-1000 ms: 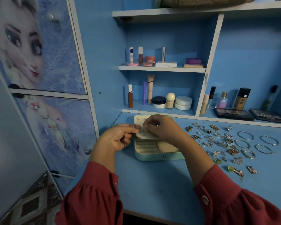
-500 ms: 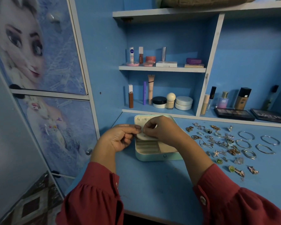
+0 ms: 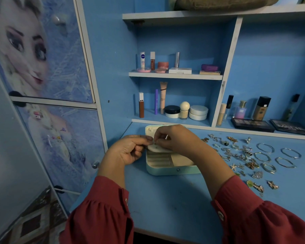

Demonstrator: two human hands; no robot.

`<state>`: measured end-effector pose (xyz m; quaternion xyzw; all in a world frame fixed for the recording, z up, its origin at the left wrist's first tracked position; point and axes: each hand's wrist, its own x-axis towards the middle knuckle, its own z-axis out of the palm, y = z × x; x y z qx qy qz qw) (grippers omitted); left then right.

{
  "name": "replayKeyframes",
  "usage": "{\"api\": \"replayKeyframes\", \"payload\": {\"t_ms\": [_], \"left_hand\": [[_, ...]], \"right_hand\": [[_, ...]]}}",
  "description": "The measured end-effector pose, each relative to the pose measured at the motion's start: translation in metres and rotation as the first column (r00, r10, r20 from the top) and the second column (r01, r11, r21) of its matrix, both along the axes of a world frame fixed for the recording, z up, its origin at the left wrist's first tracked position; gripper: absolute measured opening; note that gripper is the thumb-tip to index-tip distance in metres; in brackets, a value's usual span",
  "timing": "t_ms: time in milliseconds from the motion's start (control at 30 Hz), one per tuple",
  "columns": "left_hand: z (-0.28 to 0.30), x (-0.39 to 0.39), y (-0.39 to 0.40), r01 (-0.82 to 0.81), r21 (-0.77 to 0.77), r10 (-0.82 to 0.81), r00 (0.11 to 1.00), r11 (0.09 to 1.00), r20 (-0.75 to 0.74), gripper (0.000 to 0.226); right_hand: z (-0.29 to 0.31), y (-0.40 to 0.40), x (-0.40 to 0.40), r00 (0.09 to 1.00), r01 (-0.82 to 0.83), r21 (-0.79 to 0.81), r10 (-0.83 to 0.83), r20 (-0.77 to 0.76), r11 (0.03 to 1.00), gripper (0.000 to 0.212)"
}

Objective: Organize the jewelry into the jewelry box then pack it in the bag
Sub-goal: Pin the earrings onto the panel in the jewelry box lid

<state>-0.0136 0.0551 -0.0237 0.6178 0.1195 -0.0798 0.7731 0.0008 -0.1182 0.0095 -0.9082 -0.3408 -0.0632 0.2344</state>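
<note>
Bare desk point(image 3: 174, 199) before jewelry box point(image 3: 165, 170); scattered jewelry point(image 3: 243, 155) seemingly crowds right.

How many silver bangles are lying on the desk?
6, right of the small jewelry, in two columns: bangles at, and at. The sixth overlaps at; overlap makes this uncertain.

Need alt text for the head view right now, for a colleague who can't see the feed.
Both hands, left hand and right hand, meet fingertip to fingertip over the open jewelry box, pinching something too small to identify. Loose jewelry and bangles lie spread on the blue desk to the right, with cosmetics on the shelves behind.
</note>
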Motion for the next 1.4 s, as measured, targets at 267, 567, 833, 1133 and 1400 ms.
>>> {"api": "replayKeyframes", "payload": {"t_ms": [267,567,833,1133,1400], "left_hand": [[0.001,0.000,0.000,0.023,0.132,-0.027,0.999,0.991,0.031,0.014],[-0.001,0.001,-0.001,0.005,0.114,-0.011,0.999,0.993,0.046,0.015],[-0.001,0.002,-0.001,-0.008,0.108,0.003,0.999,0.994,0.047,0.017],[0.004,-0.004,-0.001,0.054,0.151,-0.065,0.995,0.987,0.074,0.015],[0.010,-0.013,0.002,0.181,0.124,-0.197,0.971,0.976,0.135,0.014]], "right_hand": [[0.006,0.004,0.004,1.000,-0.001,-0.138,-0.002,-0.020,0.990,0.014],[0.021,0.012,0.000,0.999,0.002,-0.271,-0.015,-0.044,0.963,0.022],[0.021,0.018,0.000,0.999,0.026,-0.332,-0.034,-0.020,0.943,0.024],[0.006,-0.010,0.000,0.993,0.029,0.032,-0.025,-0.116,0.999,0.014],[0.001,-0.018,-0.001,0.988,-0.043,0.147,0.065,-0.144,0.988,0.006]]}}
